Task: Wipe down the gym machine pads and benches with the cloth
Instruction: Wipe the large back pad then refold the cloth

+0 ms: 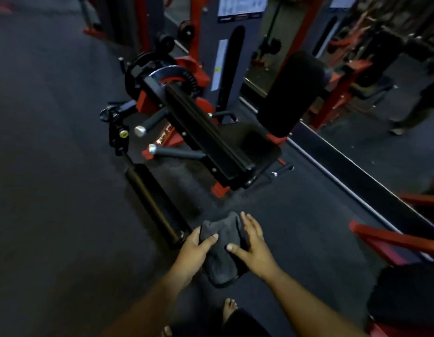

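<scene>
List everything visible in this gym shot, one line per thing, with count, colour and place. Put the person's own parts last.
dark grey cloth: one, dark grey, bunched between both hands, low centre.
black padded roller: one, black, on the machine's arm, left of the hands.
black upright back pad: one, black, right of centre.
black seat pad: one, black, below the back pad.
red and black machine frame: one, centre.
grey-capped black handles: two, left of the seat.
dark rubber floor: dark grey, all around.
bare feet: two, bottom edge.
left hand: one, gripping the cloth.
right hand: one, fingers straight, thumb on the cloth.
</scene>
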`<state>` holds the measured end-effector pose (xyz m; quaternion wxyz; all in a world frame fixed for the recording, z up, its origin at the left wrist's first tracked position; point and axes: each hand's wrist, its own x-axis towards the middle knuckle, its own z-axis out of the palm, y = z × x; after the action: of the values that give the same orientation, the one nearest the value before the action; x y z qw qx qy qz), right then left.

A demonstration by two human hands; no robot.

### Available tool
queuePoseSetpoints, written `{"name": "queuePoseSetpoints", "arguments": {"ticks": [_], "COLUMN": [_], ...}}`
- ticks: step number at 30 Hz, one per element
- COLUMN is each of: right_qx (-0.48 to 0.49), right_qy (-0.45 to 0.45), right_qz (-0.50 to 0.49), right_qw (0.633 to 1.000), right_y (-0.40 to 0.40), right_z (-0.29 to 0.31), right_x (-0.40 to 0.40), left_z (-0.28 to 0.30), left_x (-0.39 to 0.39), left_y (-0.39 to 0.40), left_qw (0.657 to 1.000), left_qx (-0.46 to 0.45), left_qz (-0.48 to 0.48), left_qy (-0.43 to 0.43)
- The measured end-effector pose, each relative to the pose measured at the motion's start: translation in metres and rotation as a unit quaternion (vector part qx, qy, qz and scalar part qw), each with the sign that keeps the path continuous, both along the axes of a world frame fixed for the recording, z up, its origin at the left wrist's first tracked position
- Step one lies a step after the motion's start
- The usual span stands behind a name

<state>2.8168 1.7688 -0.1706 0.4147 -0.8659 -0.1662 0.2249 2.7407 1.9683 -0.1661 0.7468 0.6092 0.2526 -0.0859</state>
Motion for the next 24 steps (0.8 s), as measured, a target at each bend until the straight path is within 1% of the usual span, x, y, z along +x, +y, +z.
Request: {"name": "queuePoseSetpoints", "arguments": {"ticks": [4, 7, 13, 18, 22, 24], "right_qx": [0.056, 0.101, 0.197, 0.290, 0.309, 0.309], "right_qy": [0.088, 0.143, 0.182, 0.197, 0.158, 0.129], "right_qz": [-0.107, -0.153, -0.192, -0.180, -0.224, -0.243], "right_qw": [0.989, 0.973, 0.944, 0.919, 0.911, 0.910], "right_y": [-0.057, -0.098, -0.181, -0.220, -0.241, -0.250], "right_z": [0.029, 0.041, 0.057, 0.087, 0.097, 0.099], "right_x": [0.029, 0.057, 0.125, 0.183, 0.236, 0.269], "left_z": [0.034, 0.051, 0.082, 0.109, 0.120, 0.121], "left_x": [0.042, 0.084, 0.166, 0.232, 0.287, 0.316], "left_y": [-0.053, -0.092, -0.178, -0.232, -0.249, -0.253], "left_qw": [0.997, 0.997, 0.994, 0.993, 0.992, 0.992], "left_qx": [0.034, 0.005, -0.056, -0.072, -0.063, -0.028], "left_qz": [-0.050, -0.050, -0.036, -0.017, -0.012, -0.012], "left_qy": [-0.042, -0.064, -0.084, -0.097, -0.112, -0.123]}}
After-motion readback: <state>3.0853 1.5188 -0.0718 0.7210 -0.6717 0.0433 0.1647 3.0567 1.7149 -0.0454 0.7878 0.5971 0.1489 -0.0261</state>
